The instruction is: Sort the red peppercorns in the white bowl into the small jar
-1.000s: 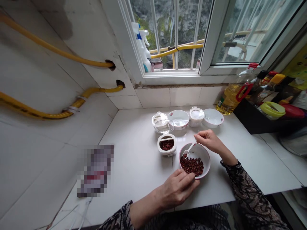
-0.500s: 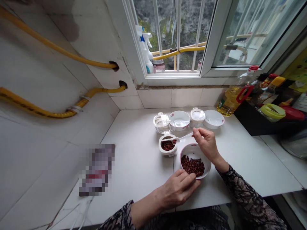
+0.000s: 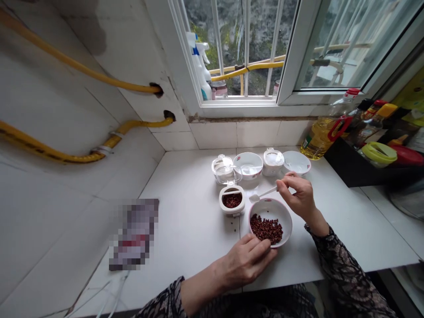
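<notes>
My right hand (image 3: 296, 194) pinches the handle of a small white spoon (image 3: 263, 194), whose bowl is over the counter at the far-left rim of a white bowl (image 3: 286, 221). Dark red peppercorns (image 3: 266, 229) lie in that bowl. My left hand (image 3: 247, 260) grips the bowl's near rim. Left of the bowl stands an open white jar (image 3: 232, 212), with peppercorns inside and a bar across its mouth. Its clear lid is raised at the back. A few dark bits lie in front of the jar.
Behind stand two more white jars (image 3: 222, 165) (image 3: 273, 162) and two white bowls (image 3: 248, 165) (image 3: 296, 162). An oil bottle (image 3: 314, 137) and a black rack (image 3: 344, 163) of condiments are at the right. A blurred-out object (image 3: 135, 234) lies at the left.
My right hand has moved right with the spoon, away from the open jar. The spoon held peppercorns and now looks bare. Dark bits now show before the jar. My left hand has stayed put.
</notes>
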